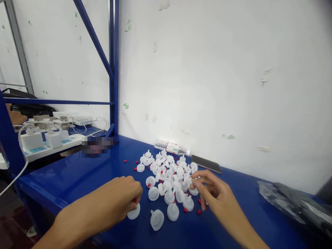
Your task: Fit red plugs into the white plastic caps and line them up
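Note:
Several white plastic caps with spouts (173, 211) lie in a pile on the blue table (103, 173), with small red pieces (199, 212) scattered among them. At the pile's near left, my left hand (121, 197) is closed, its fingertips on a red piece (135, 201) at a white cap (134, 211); the fingers partly hide both. My right hand (211, 190) reaches over the right side of the pile, fingers bent and apart, beside the white caps, with nothing visibly held.
A clear bottle (172, 147) and a dark phone (206, 164) lie by the wall. Plastic bags (293, 202) rest at the right. Left, a blue frame post (114, 69) stands near power strips with chargers (54, 139). Another person's hand (17, 117) shows at the far left.

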`<control>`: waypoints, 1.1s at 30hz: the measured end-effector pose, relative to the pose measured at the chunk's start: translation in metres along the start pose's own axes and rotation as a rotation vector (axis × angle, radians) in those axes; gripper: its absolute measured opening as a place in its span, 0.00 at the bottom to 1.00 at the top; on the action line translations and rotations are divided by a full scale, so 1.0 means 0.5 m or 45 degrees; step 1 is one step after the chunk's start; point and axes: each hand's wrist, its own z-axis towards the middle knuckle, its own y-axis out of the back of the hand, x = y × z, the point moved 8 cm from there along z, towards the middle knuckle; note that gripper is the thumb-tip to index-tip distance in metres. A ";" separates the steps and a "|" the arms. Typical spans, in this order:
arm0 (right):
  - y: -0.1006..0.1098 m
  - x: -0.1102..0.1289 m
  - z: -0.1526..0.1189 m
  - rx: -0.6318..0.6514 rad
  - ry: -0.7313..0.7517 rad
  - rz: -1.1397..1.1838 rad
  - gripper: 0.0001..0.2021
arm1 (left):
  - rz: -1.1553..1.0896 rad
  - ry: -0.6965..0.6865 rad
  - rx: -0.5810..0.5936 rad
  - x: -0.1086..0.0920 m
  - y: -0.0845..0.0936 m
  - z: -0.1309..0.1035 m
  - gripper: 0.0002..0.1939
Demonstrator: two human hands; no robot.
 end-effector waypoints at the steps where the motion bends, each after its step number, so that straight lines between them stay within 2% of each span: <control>1: 0.002 0.002 0.000 -0.003 0.001 -0.049 0.17 | -0.002 -0.005 0.037 -0.002 -0.010 0.006 0.09; 3: 0.003 0.008 -0.001 0.009 0.014 -0.181 0.17 | 0.006 -0.008 0.084 -0.007 -0.021 0.017 0.09; 7: -0.007 0.020 -0.003 0.096 0.080 -0.528 0.14 | 0.084 0.046 0.078 -0.002 -0.019 0.028 0.11; 13: -0.020 -0.003 -0.001 0.206 0.079 -0.862 0.08 | 0.125 0.083 0.086 0.011 -0.022 0.027 0.14; 17: -0.021 -0.009 0.002 0.226 0.072 -0.861 0.07 | 0.177 0.114 -0.039 -0.012 0.015 0.021 0.11; 20: -0.002 0.000 0.005 0.133 0.065 -0.826 0.10 | 0.076 0.037 -0.029 -0.052 0.024 0.018 0.09; 23: 0.015 0.004 0.007 0.040 0.024 -0.711 0.15 | -0.046 -0.074 0.019 -0.094 0.013 0.015 0.07; 26: 0.010 -0.005 0.004 0.068 -0.039 -0.495 0.16 | -0.088 -0.132 0.092 -0.126 -0.011 0.012 0.12; 29: -0.009 -0.003 0.000 0.132 -0.009 -0.433 0.14 | -0.019 -0.149 0.171 -0.143 -0.035 0.014 0.15; 33: -0.020 0.010 -0.004 0.162 0.053 -0.486 0.13 | 0.067 -0.148 0.212 -0.148 -0.050 0.018 0.09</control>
